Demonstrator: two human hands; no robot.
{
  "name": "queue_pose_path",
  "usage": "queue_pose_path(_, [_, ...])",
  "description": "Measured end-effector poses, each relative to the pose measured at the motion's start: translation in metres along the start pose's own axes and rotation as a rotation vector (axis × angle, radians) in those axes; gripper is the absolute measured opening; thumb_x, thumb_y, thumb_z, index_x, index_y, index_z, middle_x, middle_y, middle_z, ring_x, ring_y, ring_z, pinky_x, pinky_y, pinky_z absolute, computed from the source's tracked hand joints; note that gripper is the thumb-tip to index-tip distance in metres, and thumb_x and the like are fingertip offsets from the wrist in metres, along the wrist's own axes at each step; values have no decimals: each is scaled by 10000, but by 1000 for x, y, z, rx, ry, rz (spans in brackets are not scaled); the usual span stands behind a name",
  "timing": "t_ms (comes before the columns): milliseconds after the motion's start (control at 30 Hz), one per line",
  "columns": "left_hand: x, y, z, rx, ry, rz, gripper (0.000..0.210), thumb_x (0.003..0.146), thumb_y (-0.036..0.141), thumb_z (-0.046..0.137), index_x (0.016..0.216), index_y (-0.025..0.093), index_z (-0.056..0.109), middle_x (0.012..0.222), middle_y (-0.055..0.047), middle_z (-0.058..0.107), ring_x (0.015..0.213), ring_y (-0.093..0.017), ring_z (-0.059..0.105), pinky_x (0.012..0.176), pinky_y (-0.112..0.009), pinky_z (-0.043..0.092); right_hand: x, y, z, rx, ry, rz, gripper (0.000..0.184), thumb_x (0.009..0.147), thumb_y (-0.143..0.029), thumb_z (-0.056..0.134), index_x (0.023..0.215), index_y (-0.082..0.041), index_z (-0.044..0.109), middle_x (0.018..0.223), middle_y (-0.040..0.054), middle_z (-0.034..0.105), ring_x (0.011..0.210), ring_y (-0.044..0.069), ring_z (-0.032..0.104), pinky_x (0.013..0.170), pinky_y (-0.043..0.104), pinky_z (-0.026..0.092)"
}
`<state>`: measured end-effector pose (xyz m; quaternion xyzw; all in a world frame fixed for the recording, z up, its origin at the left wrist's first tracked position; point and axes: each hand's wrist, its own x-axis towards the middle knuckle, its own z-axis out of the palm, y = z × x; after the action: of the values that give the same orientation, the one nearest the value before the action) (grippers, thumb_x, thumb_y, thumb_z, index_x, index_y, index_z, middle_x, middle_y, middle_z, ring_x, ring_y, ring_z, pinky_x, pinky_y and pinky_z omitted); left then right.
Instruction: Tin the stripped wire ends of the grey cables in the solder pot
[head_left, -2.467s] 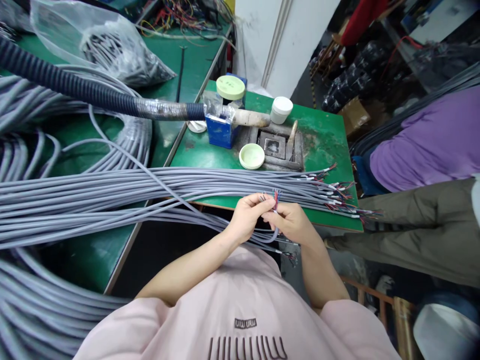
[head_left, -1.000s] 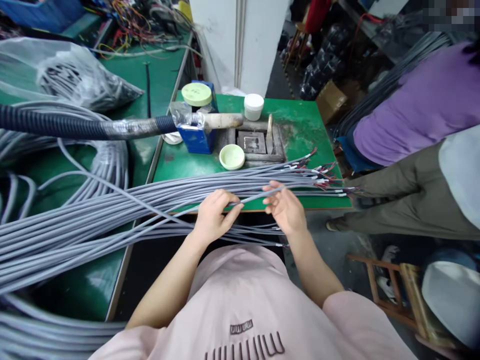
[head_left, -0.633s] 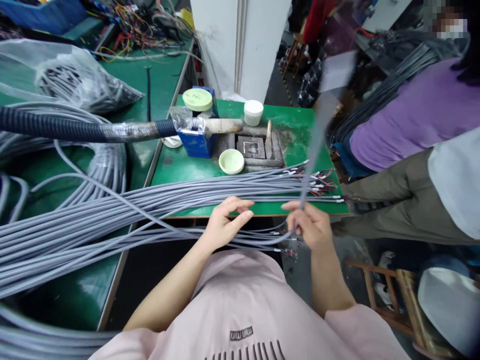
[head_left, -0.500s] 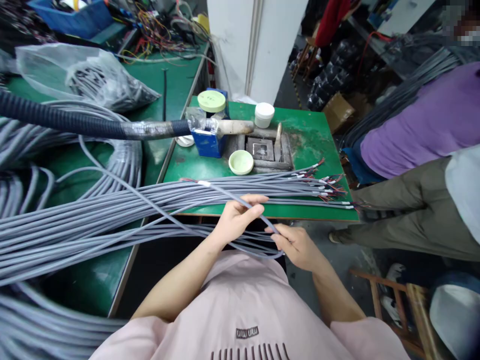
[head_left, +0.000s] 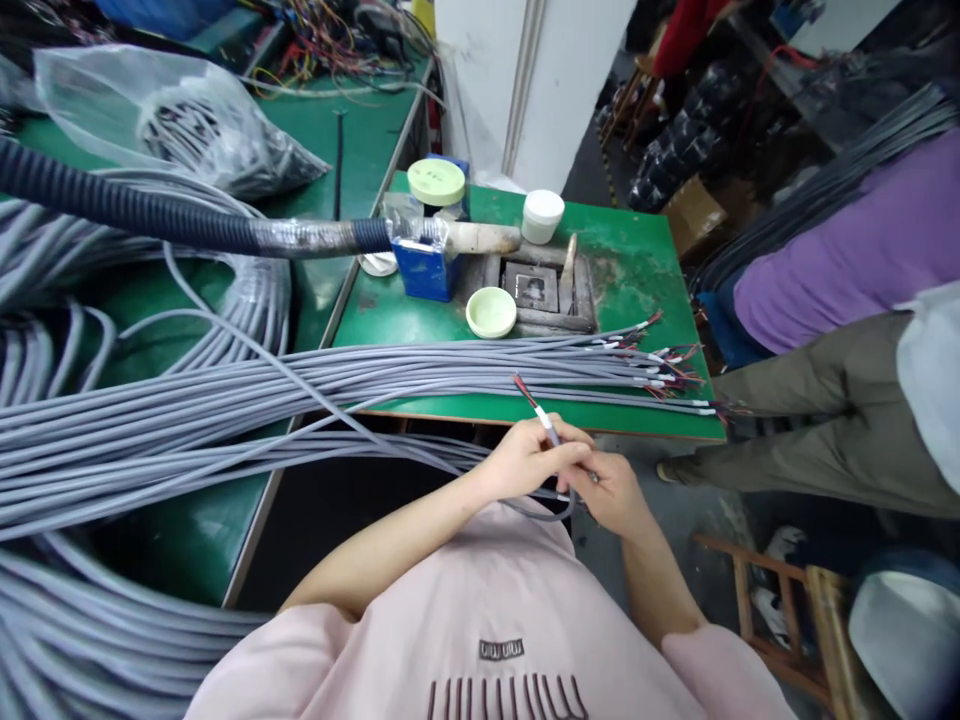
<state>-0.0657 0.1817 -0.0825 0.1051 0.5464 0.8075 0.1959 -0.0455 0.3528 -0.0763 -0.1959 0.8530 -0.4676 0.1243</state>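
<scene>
Close in front of my body, my left hand (head_left: 525, 462) is closed on a grey cable (head_left: 553, 436) near its end. Above the fingers show a white band and bare red and dark wires. My right hand (head_left: 615, 492) touches my left fingertips and is closed on the same cable, which bends in a loop below the hands. Part of the cable is hidden by the fingers. Beyond my hands lies a long bundle of grey cables (head_left: 420, 372) across the green table, their stripped, white-banded ends toward the right edge.
A soldering pot (head_left: 531, 290) sits on the green table (head_left: 630, 262), with a pale green dish (head_left: 491, 312), white tub (head_left: 543, 216) and blue box (head_left: 426, 272) around it. A ribbed hose (head_left: 187, 226) crosses from the left. Coiled cables lie left. A person in purple (head_left: 847, 220) is at right.
My hands have come together, moving slightly right. My left hand has slid close to the cable's end, which now points up beside my fingers, and the cable is bent into a loop.
</scene>
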Motion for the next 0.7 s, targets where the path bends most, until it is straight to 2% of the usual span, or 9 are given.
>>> queue_pose_path(33, [0, -1, 1, -24, 7, -11, 377, 746, 470, 723, 917, 135, 711, 675, -27, 604, 560, -112, 570, 543, -229, 471, 1, -1, 1, -10, 35, -15, 360, 939, -395, 489, 670, -194, 619, 593, 1, 636, 546, 135, 578, 577, 245, 429])
queue_pose_path(100, [1, 0, -2, -83, 93, -16, 371, 692, 420, 779, 917, 140, 689, 680, -12, 608, 580, -98, 565, 561, -213, 476, 0, -1, 1, -34, 76, -44, 321, 936, -373, 497, 695, -201, 621, 598, -3, 642, 549, 133, 582, 583, 244, 431])
queue_pose_path(200, [0, 1, -12, -176, 306, 53, 340, 631, 364, 824, 816, 151, 634, 657, 21, 592, 558, -70, 536, 538, -179, 465, -4, 2, 1, -73, 134, -31, 285, 929, -349, 521, 702, -206, 616, 591, -8, 637, 550, 130, 582, 577, 240, 424])
queue_pose_path(300, [0, 1, -18, -231, 480, 123, 314, 644, 338, 816, 760, 156, 587, 611, 41, 558, 529, -60, 519, 509, -161, 454, -7, 5, 4, -103, 170, -24, 269, 929, -331, 533, 704, -206, 611, 587, -9, 630, 553, 128, 574, 579, 240, 411])
queue_pose_path(433, [1, 3, -18, -250, 492, 117, 308, 653, 337, 809, 742, 151, 581, 657, 23, 586, 578, -73, 559, 512, -159, 467, -6, 4, 7, -138, 144, -57, 285, 931, -327, 524, 685, -200, 595, 594, 2, 611, 569, 132, 554, 586, 248, 390])
queue_pose_path(633, [3, 2, -15, -213, 464, 86, 260, 689, 313, 781, 709, 149, 581, 615, 18, 617, 522, -62, 541, 525, -166, 443, -3, 0, 4, -179, 15, -98, 351, 920, -335, 534, 606, -182, 569, 565, -7, 536, 529, 105, 479, 549, 239, 347])
queue_pose_path(700, [2, 1, -14, -211, 452, 85, 242, 696, 302, 773, 699, 148, 586, 615, 15, 627, 519, -58, 539, 529, -163, 436, -2, 0, 3, -140, 2, -83, 301, 909, -331, 546, 657, -179, 610, 579, -9, 561, 526, 101, 493, 543, 228, 360])
